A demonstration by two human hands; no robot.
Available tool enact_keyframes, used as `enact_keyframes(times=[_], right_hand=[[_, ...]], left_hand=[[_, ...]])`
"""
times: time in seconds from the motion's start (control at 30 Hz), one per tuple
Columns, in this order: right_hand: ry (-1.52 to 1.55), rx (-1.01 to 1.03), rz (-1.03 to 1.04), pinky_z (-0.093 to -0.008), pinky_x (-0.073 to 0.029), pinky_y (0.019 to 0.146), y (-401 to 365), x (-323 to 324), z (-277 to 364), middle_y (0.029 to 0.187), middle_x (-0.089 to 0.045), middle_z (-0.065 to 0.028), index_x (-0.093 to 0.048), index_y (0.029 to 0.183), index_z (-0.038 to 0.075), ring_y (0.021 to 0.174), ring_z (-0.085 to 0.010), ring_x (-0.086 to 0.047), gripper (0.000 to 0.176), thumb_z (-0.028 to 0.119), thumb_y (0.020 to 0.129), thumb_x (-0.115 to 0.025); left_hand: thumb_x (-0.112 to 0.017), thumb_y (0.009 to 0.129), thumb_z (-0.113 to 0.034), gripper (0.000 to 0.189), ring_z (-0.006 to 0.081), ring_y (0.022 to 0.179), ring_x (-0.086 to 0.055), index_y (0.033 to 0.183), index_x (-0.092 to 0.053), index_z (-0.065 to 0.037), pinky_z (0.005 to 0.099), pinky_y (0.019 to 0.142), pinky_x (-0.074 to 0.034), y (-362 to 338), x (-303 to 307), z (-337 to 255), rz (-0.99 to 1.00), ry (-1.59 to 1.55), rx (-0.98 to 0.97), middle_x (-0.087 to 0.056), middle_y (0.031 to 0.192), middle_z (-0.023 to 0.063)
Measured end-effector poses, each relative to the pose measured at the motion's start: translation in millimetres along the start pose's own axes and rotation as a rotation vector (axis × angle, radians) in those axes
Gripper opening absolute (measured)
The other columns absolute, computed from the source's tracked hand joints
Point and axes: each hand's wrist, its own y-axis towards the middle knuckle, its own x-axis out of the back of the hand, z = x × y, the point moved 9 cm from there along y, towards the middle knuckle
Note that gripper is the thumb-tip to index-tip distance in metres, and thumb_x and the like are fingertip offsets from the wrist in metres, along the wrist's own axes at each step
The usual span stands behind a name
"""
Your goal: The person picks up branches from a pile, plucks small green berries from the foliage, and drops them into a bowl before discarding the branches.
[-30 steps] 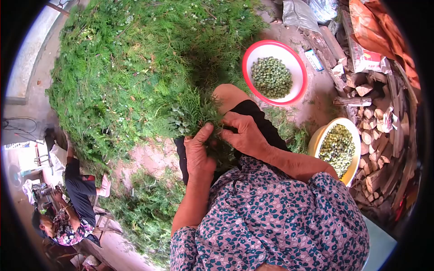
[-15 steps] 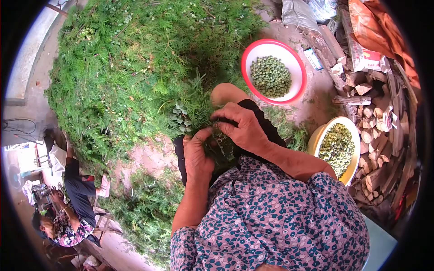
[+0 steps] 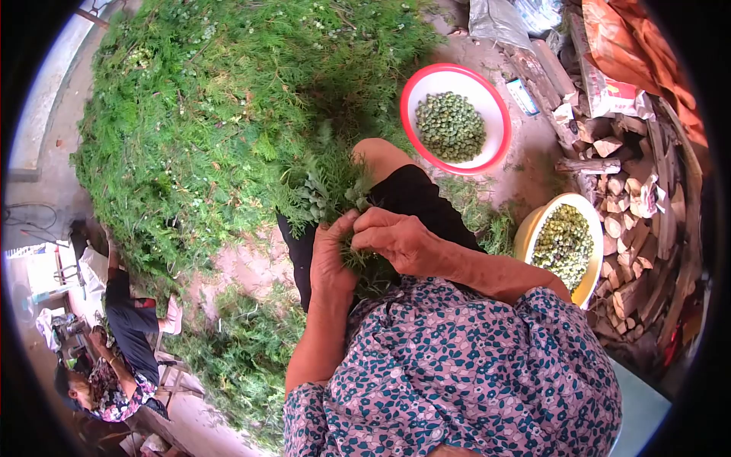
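Over my lap, my left hand [image 3: 333,257] is closed round a leafy evergreen sprig [image 3: 314,196] with pale green cones among its scaly leaves. Close beside it, my right hand [image 3: 400,241] has its fingers curled in a pinch against the sprig's near side. Whatever lies between those fingertips is hidden. Beyond both hands spreads a large heap of cut evergreen branches [image 3: 190,145], with similar small cones showing here and there. A white basin with a red rim [image 3: 504,114], holding many picked green cones [image 3: 451,128], sits to the front right.
Nearer on the right stands a yellow basin [image 3: 525,238] of yellowish-green cones. Split firewood [image 3: 628,251] is stacked along the right side, below an orange sheet [image 3: 636,53]. At lower left another person [image 3: 126,343] sits on a wooden chair. More branches [image 3: 244,358] lie on the floor.
My right hand has come down and in, closer to my left, its fingers more tightly curled. The sprig has shifted and turned slightly in my left hand.
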Motion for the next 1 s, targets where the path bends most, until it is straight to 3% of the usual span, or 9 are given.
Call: enact_keyframes(times=[0.17,0.27,0.37,0.53,0.6,0.73,0.8,0.9,1.0], right_hand=[[-0.031,0.002,-0.06,-0.0255,-0.044,0.063,-3,18,15,0.083,-0.055,-0.0071,-0.059,0.092,0.002,0.071,-0.0191,-0.057,0.016,-0.005,0.077,-0.056],[0.043,-0.453,-0.378,-0.0186,-0.038,0.047,-20,52,-23,0.074,-0.056,-0.0013,-0.059,0.091,0.001,0.055,-0.0044,-0.051,0.011,0.01,0.086,-0.054],[0.158,-0.539,-0.302,-0.0187,-0.037,0.046,-8,48,-40,0.07,-0.053,-0.0002,-0.059,0.09,0.0,0.053,-0.0052,-0.049,0.016,0.016,0.084,-0.058],[0.176,-0.416,-0.291,-0.022,-0.039,0.047,9,40,-35,0.064,-0.057,-0.0025,-0.063,0.086,-0.001,0.052,-0.0049,-0.049,0.02,0.017,0.078,-0.064],[0.212,-0.619,-0.199,-0.0215,-0.038,0.047,3,31,-47,0.064,-0.056,-0.0005,-0.063,0.086,0.0,0.054,-0.0049,-0.049,0.017,0.015,0.078,-0.064],[0.525,-0.691,-0.129,-0.0213,-0.037,0.046,-5,21,-58,0.063,-0.054,0.001,-0.061,0.088,0.0,0.052,-0.0062,-0.048,0.014,0.012,0.08,-0.061],[0.93,-0.751,-0.178,-0.021,-0.038,0.046,-14,16,-71,0.068,-0.054,-0.0003,-0.057,0.094,0.001,0.053,-0.0079,-0.049,0.013,0.009,0.083,-0.057],[1.004,-0.645,-0.377,-0.0187,-0.037,0.046,-18,47,-74,0.079,-0.055,-0.0031,-0.054,0.098,0.003,0.062,-0.0094,-0.052,0.014,0.007,0.085,-0.052],[1.022,-0.584,-0.369,-0.0202,-0.041,0.05,-11,62,-65,0.083,-0.056,-0.0048,-0.055,0.095,0.003,0.068,-0.0111,-0.054,0.012,0.009,0.086,-0.052]], left_hand=[[-0.062,0.075,-0.004,0.022,0.0176,0.074,-0.06,0.096,-0.058,-0.001,0.0283,0.063,-0.051,0,0,-4,-0.003,0.021,-0.029,-0.062,0.087,0.008],[-0.063,0.075,-0.005,0.022,0.0159,0.071,-0.06,0.096,-0.059,-0.002,0.0252,0.056,-0.048,-6,-7,-10,-0.027,0.058,-0.049,-0.062,0.085,0.0067],[-0.064,0.074,-0.006,0.022,0.013,0.068,-0.058,0.095,-0.059,-0.002,0.0216,0.05,-0.044,-11,-20,-13,-0.003,0.099,-0.103,-0.062,0.083,0.0046],[-0.064,0.074,-0.006,0.022,0.0092,0.064,-0.056,0.095,-0.058,-0.003,0.018,0.045,-0.039,-12,-29,-14,0.067,0.101,-0.129,-0.061,0.08,0.0022],[-0.063,0.073,-0.005,0.024,0.0082,0.063,-0.054,0.097,-0.057,-0.003,0.0177,0.042,-0.037,-12,-22,-14,-0.013,0.146,-0.117,-0.06,0.083,0.0019],[-0.062,0.073,-0.004,0.023,0.0088,0.062,-0.054,0.096,-0.057,-0.003,0.0174,0.04,-0.036,-9,-19,-13,0.02,0.148,-0.11,-0.06,0.082,0.002],[-0.061,0.073,-0.002,0.019,0.0099,0.06,-0.055,0.092,-0.057,-0.002,0.0178,0.039,-0.037,-7,-23,-9,0.088,0.089,-0.045,-0.06,0.079,0.0032],[-0.061,0.073,-0.001,0.018,0.0113,0.059,-0.056,0.091,-0.058,-0.001,0.0185,0.04,-0.04,-12,-24,-18,-0.021,0.102,-0.152,-0.061,0.077,0.0053],[-0.061,0.073,0.001,0.019,0.0122,0.06,-0.058,0.091,-0.058,-0.001,0.0198,0.04,-0.041,-11,-18,-17,-0.083,0.139,-0.166,-0.062,0.078,0.0068]])
